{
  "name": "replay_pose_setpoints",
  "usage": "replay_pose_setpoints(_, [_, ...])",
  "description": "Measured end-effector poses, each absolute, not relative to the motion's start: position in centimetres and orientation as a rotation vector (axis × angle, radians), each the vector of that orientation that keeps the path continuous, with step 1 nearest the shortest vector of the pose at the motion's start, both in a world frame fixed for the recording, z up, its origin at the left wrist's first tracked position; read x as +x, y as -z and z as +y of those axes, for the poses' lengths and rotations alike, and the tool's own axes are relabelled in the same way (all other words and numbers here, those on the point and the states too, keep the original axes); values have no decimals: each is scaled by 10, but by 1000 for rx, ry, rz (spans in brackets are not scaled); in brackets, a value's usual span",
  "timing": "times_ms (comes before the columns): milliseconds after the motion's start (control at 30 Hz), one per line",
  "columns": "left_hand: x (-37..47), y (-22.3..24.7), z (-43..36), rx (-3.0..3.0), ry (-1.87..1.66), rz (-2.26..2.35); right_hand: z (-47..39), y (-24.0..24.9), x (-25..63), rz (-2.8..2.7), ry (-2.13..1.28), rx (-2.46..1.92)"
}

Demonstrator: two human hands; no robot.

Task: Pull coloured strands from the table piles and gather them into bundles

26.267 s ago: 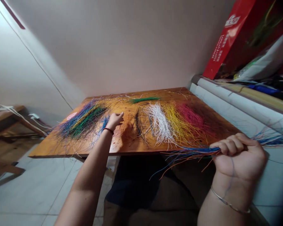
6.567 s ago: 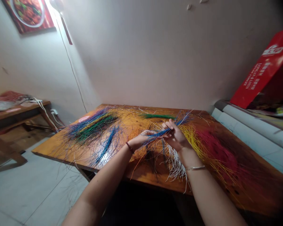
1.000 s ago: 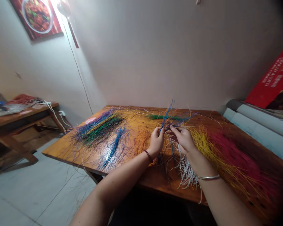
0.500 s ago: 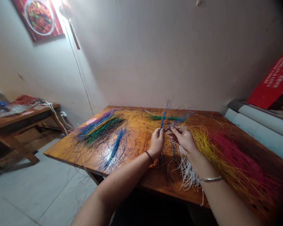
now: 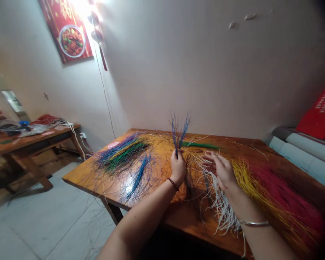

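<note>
My left hand (image 5: 178,167) is closed round a bundle of blue strands (image 5: 180,133), whose tips fan upward in two tufts. To its right, my right hand (image 5: 219,169) has its fingers apart, over the top of the white strands (image 5: 224,209); nothing shows gripped in it. Orange strands (image 5: 166,173) lie beneath and beside my left hand. Behind the hands a green bundle (image 5: 202,145) rests on the wooden table (image 5: 83,173).
At the table's left lie a purple, yellow and green pile (image 5: 121,153) and a blue bundle (image 5: 137,177). Yellow strands (image 5: 256,191) and pink strands (image 5: 284,195) cover the right. Another cluttered table (image 5: 35,144) stands far left, a red box (image 5: 319,108) far right.
The two crossing blue bunches now stand together in my left hand. My right hand has come away from them to the right, its fingers opened. The whole view has shifted.
</note>
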State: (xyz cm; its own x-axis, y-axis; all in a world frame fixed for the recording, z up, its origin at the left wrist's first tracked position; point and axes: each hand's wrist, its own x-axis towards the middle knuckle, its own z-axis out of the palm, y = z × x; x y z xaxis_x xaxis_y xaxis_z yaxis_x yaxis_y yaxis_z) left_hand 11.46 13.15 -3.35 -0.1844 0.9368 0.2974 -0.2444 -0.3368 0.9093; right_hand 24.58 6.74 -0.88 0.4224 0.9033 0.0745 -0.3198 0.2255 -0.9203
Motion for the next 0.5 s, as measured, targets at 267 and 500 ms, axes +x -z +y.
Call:
replay_pose_setpoints(267, [112, 40, 137, 1222, -1697, 979, 69, 13, 252, -640, -982, -978])
replay_pose_setpoints(500, [112, 37, 134, 1218, -1651, 955, 70, 15, 253, -632, -964, -1002])
